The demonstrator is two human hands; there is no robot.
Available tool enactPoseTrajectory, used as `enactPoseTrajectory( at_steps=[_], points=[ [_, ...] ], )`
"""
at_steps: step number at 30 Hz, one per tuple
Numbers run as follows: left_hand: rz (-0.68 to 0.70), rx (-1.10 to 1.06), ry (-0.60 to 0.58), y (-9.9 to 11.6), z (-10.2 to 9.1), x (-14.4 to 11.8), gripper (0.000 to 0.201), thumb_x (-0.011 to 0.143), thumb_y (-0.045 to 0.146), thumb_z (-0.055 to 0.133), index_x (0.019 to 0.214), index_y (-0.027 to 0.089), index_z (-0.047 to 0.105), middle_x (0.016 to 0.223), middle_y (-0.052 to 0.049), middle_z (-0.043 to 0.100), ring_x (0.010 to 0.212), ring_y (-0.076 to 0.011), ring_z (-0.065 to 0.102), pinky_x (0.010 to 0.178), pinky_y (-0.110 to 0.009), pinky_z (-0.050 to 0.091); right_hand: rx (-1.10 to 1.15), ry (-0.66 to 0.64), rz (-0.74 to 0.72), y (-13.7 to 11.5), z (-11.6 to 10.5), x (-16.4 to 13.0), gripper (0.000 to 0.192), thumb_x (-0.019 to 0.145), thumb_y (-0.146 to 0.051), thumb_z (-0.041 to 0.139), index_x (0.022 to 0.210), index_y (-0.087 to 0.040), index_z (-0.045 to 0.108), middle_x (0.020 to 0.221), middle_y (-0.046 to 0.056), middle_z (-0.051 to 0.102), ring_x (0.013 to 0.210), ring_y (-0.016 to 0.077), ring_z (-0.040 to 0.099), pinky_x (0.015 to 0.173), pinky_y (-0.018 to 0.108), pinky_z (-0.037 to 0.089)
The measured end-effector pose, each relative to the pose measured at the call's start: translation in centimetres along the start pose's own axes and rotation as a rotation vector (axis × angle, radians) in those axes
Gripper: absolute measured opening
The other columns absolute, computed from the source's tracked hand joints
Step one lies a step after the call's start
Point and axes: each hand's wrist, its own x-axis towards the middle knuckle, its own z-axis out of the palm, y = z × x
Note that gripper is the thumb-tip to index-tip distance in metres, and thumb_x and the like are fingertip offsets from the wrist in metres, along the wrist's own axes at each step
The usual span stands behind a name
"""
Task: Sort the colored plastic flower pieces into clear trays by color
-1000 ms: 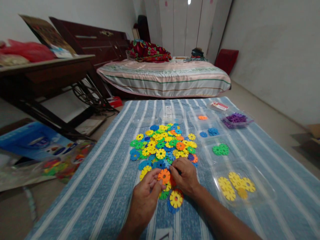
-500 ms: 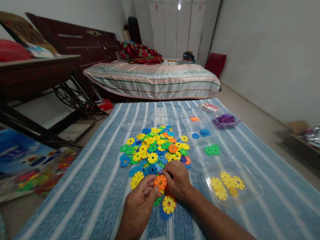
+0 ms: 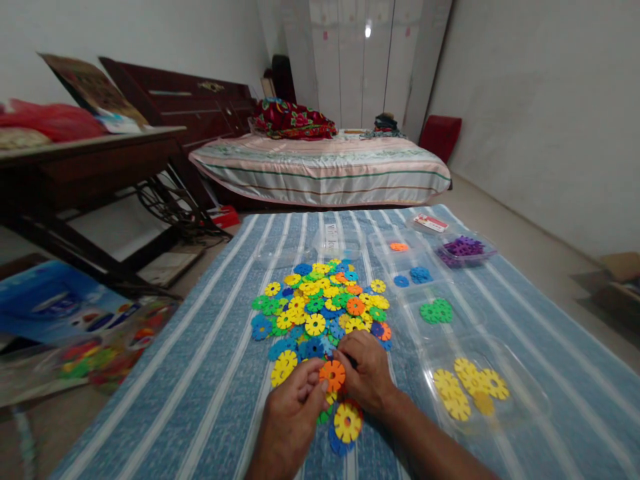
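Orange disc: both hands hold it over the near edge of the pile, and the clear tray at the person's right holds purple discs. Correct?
Not quite. In the head view the near clear tray holds yellow discs, not purple. Left hand and right hand do hold the orange disc.

Orange disc (image 3: pixel 332 375), blue-striped cloth (image 3: pixel 210 373)

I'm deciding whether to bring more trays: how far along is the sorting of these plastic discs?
Early stage. Done: a few discs sit in clear trays, yellow, green, blue, orange, purple. In hand: left hand and right hand pinch an orange disc. Left: the large mixed pile.
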Motion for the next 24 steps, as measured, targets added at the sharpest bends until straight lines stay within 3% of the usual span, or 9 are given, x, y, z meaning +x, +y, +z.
enactPoseTrajectory(
  at_steps=[12, 24],
  points=[
    [0.109, 0.111, 0.049, -2.8, -1.4, 1.7, 0.038, 0.073, 0.045, 0.061, 0.099, 0.019, 0.070, 0.086, -0.005, 0.073, 0.079, -0.0213, 0.072, 0.066, -0.027, 0.060, -0.013, -0.017, -0.039, -0.3, -0.1, 0.0, 0.019, 0.089, -0.018, 0.053, 0.071, -0.020, 0.058, 0.070, 0.002, 0.061, 0.069, 0.0143, 0.054, 0.065, 0.027, 0.038],
    [0.108, 0.152, 0.081, -3.1, -1.9, 2.0, 0.038, 0.074, 0.045, 0.056, 0.099, 0.019, 0.070, 0.082, -0.005, 0.073, 0.073, -0.0205, 0.072, 0.068, -0.029, 0.059, -0.031, -0.047, -0.026, -0.3, -0.1, -0.2, 0.021, 0.091, -0.020, 0.053, 0.071, -0.020, 0.057, 0.070, 0.002, 0.061, 0.069, 0.0144, 0.054, 0.065, 0.027, 0.037]
  ],
)
